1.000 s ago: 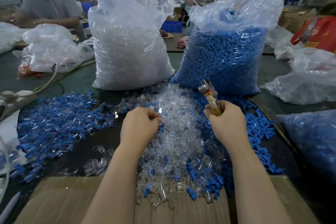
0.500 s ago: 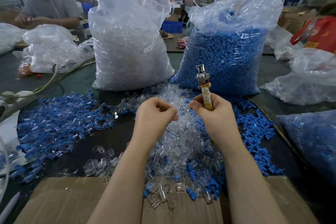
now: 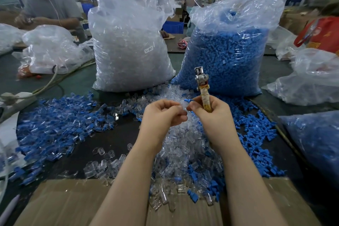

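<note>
My right hand (image 3: 211,113) grips a small metal-headed tool (image 3: 201,82) by its tape-wrapped handle, head pointing up, and pinches a small blue plastic piece (image 3: 188,100) at its fingertips. My left hand (image 3: 162,113) is curled, fingertips meeting the right hand's; it seems to pinch a clear plastic piece, mostly hidden. Both hands hover over a heap of clear plastic pieces (image 3: 183,143) in the middle of the table.
A tall bag of clear pieces (image 3: 128,42) and a bag of blue pieces (image 3: 227,51) stand behind the heap. Assembled blue-and-clear parts (image 3: 55,128) spread left; loose blue pieces (image 3: 256,134) lie right. Cardboard (image 3: 64,203) lies at the near edge. A person (image 3: 45,5) works far left.
Both hands rose from the heap and came together. The tool swung from tilted to upright. A blue piece now shows at the right fingertips.
</note>
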The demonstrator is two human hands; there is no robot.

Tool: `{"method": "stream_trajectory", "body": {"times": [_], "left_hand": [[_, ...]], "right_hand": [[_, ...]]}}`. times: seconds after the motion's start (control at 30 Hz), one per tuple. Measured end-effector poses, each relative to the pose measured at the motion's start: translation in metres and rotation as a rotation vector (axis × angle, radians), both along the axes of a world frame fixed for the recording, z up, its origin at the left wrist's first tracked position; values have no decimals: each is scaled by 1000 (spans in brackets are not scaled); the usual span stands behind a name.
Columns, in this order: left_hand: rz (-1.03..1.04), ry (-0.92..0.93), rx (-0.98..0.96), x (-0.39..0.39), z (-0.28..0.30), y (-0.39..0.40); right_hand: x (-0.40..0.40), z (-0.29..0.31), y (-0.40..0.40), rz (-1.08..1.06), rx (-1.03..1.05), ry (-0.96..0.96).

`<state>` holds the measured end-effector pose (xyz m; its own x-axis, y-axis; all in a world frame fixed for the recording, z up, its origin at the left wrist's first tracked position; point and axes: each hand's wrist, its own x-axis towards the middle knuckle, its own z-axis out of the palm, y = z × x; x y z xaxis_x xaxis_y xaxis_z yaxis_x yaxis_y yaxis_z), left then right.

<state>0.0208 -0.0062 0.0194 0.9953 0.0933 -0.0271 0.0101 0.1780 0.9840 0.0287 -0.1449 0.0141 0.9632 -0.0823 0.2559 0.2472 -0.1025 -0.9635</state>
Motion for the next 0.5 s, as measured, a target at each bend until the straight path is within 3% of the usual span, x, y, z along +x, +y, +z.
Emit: {"method": "stream_trajectory", "body": {"times": [0.23, 0.5], "left_hand": [[40, -26, -63, -3, 1, 1], [21, -59, 37, -4, -1, 0]], "right_hand": [[0, 1, -1, 2, 26, 10], [-1, 3, 1, 24, 39, 4]]}}
